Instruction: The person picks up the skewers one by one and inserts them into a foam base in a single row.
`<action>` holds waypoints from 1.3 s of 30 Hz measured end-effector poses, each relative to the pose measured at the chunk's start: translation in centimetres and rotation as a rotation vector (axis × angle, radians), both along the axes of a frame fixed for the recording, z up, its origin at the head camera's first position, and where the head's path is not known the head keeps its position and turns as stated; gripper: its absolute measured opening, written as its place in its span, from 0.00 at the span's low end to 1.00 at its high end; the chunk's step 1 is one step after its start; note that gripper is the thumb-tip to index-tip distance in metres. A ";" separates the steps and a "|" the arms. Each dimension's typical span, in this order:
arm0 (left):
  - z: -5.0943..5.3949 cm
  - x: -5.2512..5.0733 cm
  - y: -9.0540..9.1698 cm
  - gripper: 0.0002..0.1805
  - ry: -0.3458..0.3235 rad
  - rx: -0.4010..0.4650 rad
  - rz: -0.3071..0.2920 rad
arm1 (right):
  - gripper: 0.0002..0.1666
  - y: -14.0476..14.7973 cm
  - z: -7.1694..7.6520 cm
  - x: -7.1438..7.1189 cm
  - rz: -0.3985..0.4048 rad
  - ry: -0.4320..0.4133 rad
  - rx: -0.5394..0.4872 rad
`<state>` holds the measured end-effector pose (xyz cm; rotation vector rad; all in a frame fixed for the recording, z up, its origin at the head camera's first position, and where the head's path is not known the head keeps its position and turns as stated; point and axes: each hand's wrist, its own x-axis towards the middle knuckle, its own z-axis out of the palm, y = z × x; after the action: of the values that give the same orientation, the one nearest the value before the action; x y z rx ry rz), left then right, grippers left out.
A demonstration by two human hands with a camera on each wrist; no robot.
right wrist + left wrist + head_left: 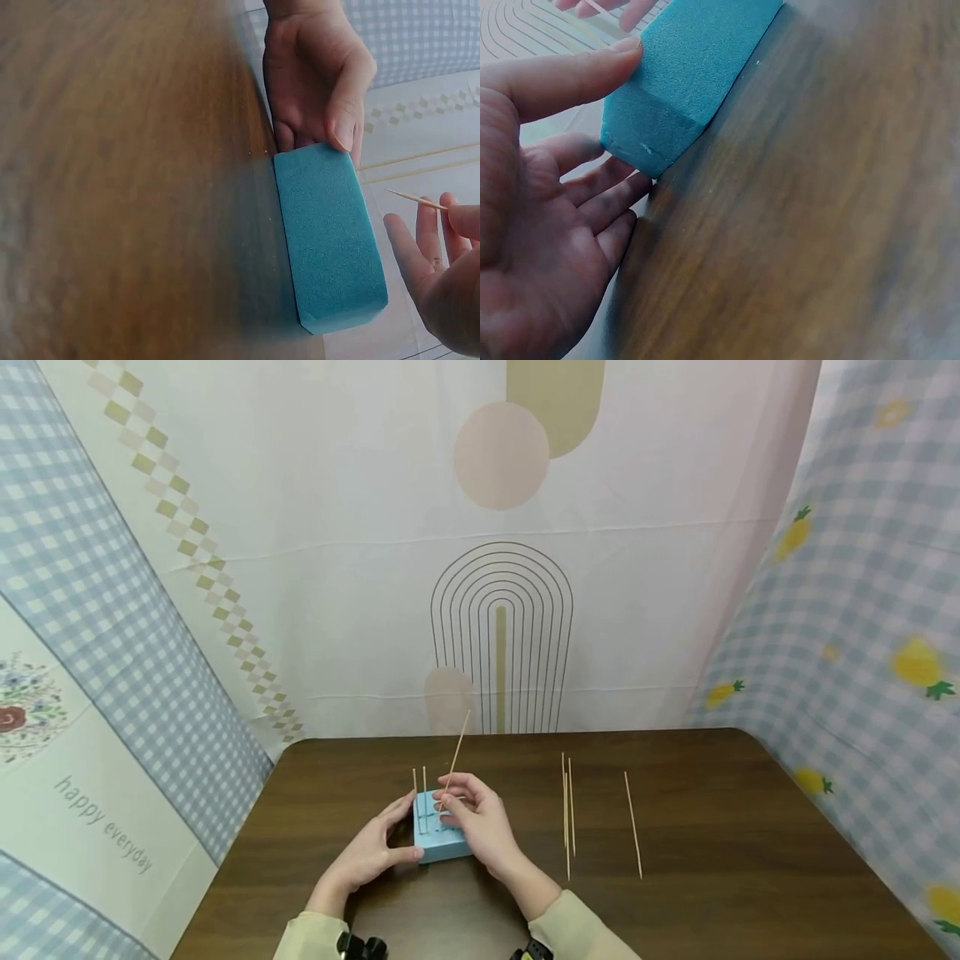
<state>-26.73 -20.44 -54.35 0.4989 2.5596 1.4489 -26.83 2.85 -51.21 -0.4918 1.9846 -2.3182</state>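
A light blue foam block (444, 847) lies on the brown table, with two thin wooden sticks (424, 789) standing upright at its left part. My left hand (367, 853) grips the block's left side, thumb at the front and fingers along the far side; the left wrist view shows the thumb on the block (697, 60). Above the block, my right hand (483, 827) pinches another stick (460, 742) between thumb and fingers, tilted to the right at its top. In the right wrist view that stick's pointed end (409, 197) shows free of the block (330, 232).
To the right on the table (712, 860) lie several loose sticks (566, 810) close together and a single stick (633, 827) farther right. A patterned cloth (360, 610) hangs behind the table, with checked cloth (862, 610) at the sides.
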 end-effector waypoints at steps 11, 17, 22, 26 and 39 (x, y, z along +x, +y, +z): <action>-0.1 0.2 0.1 0.55 -0.010 0.016 0.000 | 0.15 -0.2 -0.4 0.4 0.029 -0.014 0.036; -0.3 0.3 0.0 0.56 -0.005 0.014 0.007 | 0.14 -0.2 -0.5 0.5 0.034 -0.017 0.051; 0.0 0.3 0.0 0.55 -0.001 0.009 0.007 | 0.13 0.0 -0.4 0.3 0.015 0.006 0.083; 0.2 0.2 0.0 0.55 0.014 0.003 -0.001 | 0.12 0.1 -0.4 0.1 0.002 0.010 0.100; 0.3 0.3 0.1 0.56 0.018 -0.006 0.004 | 0.06 0.5 -0.2 -0.1 -0.010 0.126 0.203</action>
<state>-26.46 -20.30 -54.04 0.5079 2.5792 1.4442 -26.94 3.31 -51.45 -0.6270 2.2519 -2.1075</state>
